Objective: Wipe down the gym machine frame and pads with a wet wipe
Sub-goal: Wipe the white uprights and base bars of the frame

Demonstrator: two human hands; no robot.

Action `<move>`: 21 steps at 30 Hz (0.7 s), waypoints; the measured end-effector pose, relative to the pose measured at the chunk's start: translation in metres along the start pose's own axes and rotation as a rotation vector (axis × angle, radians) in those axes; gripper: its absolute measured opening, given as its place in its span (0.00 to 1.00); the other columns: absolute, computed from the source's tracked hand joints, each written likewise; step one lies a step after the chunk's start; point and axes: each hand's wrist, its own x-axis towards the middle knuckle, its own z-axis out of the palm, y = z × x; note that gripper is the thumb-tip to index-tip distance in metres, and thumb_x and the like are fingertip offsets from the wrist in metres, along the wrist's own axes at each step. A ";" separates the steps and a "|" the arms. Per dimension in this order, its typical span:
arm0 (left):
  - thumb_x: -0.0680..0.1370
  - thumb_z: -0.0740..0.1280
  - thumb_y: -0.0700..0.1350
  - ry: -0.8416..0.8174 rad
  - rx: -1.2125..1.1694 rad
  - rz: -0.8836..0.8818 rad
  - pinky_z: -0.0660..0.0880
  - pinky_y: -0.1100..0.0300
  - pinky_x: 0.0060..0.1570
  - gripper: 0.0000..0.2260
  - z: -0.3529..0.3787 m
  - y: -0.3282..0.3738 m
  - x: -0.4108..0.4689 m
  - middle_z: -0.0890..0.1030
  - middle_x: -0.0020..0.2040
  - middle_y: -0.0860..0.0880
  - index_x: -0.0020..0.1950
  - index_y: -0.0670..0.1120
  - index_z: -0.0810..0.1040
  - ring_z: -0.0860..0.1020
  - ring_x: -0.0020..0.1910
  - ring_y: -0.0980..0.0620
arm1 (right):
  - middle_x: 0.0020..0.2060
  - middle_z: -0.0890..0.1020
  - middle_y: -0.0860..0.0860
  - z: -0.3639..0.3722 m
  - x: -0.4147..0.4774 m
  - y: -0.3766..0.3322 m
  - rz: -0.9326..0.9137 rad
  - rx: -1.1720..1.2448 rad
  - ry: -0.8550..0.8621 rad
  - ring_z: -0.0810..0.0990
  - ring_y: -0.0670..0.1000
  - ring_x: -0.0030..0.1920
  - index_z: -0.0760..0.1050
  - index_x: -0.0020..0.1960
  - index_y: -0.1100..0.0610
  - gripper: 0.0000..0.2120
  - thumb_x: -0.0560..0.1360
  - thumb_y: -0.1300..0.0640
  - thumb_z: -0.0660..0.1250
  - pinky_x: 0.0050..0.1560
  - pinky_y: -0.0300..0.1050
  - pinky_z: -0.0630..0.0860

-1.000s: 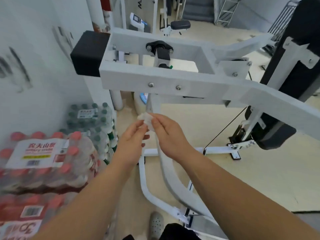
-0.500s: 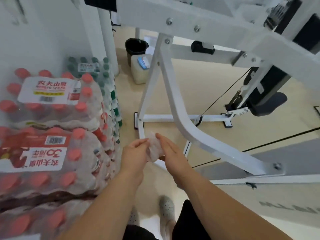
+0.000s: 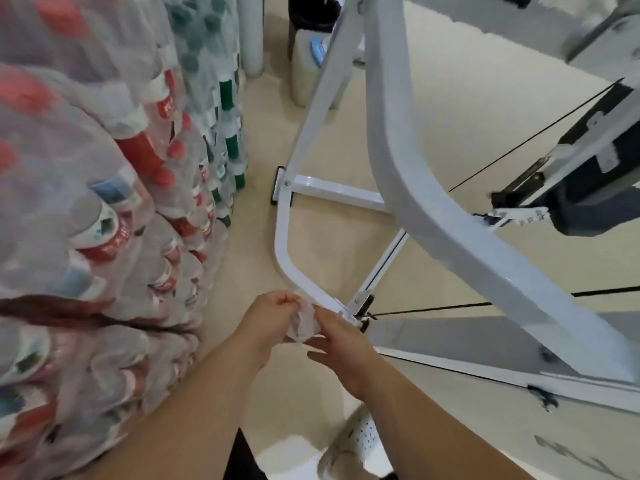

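A crumpled white wet wipe is pinched between my left hand and my right hand, low in the view. Both hands hover just above the curved white base tube of the gym machine, near where it meets a bolted joint. The thick white slanted frame beam sweeps from the top centre down to the right. A black pad hangs at the right edge, partly cut off. Thin black cables cross behind the beam.
Stacked shrink-wrapped packs of water bottles with red and green caps fill the left side, close to my left arm. A black bin and a pale jug stand on the beige floor at the top. My shoe shows below.
The view has dropped from the machine's upper frame to its floor base. Both hands, still holding the wipe together, came down to the low curved tube.
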 end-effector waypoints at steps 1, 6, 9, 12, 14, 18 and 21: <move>0.81 0.63 0.37 0.004 0.015 -0.011 0.80 0.56 0.39 0.07 0.005 -0.017 0.018 0.83 0.40 0.47 0.47 0.44 0.80 0.80 0.37 0.51 | 0.58 0.85 0.48 -0.008 0.016 0.012 0.009 -0.025 0.009 0.84 0.50 0.59 0.79 0.66 0.47 0.16 0.83 0.43 0.62 0.62 0.50 0.76; 0.80 0.62 0.38 -0.025 0.157 -0.001 0.78 0.52 0.43 0.10 0.018 -0.094 0.108 0.82 0.44 0.45 0.50 0.46 0.83 0.78 0.40 0.48 | 0.57 0.85 0.53 -0.049 0.101 0.079 0.001 0.078 0.176 0.85 0.53 0.53 0.79 0.64 0.50 0.12 0.83 0.51 0.65 0.54 0.50 0.79; 0.81 0.58 0.37 -0.077 0.295 0.038 0.74 0.59 0.39 0.15 0.019 -0.121 0.164 0.81 0.41 0.46 0.52 0.48 0.83 0.77 0.37 0.50 | 0.58 0.84 0.51 -0.069 0.155 0.117 -0.008 0.058 0.199 0.84 0.55 0.57 0.77 0.67 0.49 0.13 0.82 0.54 0.65 0.57 0.52 0.80; 0.80 0.59 0.38 -0.179 0.478 0.071 0.74 0.58 0.39 0.14 0.021 -0.137 0.221 0.82 0.39 0.48 0.52 0.50 0.83 0.78 0.36 0.51 | 0.60 0.80 0.47 -0.083 0.209 0.144 -0.066 -0.041 0.195 0.80 0.52 0.62 0.71 0.71 0.44 0.19 0.82 0.57 0.63 0.61 0.50 0.78; 0.80 0.60 0.40 -0.235 0.602 0.106 0.74 0.60 0.39 0.13 0.023 -0.147 0.254 0.82 0.40 0.50 0.52 0.52 0.83 0.78 0.38 0.52 | 0.66 0.76 0.44 -0.091 0.248 0.162 -0.130 -0.095 0.140 0.76 0.50 0.66 0.66 0.75 0.39 0.25 0.82 0.58 0.62 0.66 0.50 0.75; 0.81 0.64 0.44 -0.340 0.765 0.213 0.75 0.62 0.43 0.11 0.029 -0.165 0.299 0.83 0.47 0.54 0.52 0.55 0.85 0.79 0.44 0.55 | 0.68 0.76 0.40 -0.099 0.322 0.193 -0.348 -0.384 0.040 0.74 0.44 0.69 0.70 0.71 0.36 0.21 0.80 0.49 0.65 0.71 0.56 0.72; 0.81 0.67 0.46 -0.386 0.845 0.283 0.79 0.57 0.50 0.08 0.027 -0.167 0.325 0.84 0.49 0.55 0.51 0.55 0.86 0.81 0.50 0.53 | 0.67 0.77 0.41 -0.104 0.362 0.205 -0.495 -0.467 0.044 0.75 0.44 0.68 0.71 0.70 0.39 0.21 0.79 0.51 0.67 0.69 0.54 0.73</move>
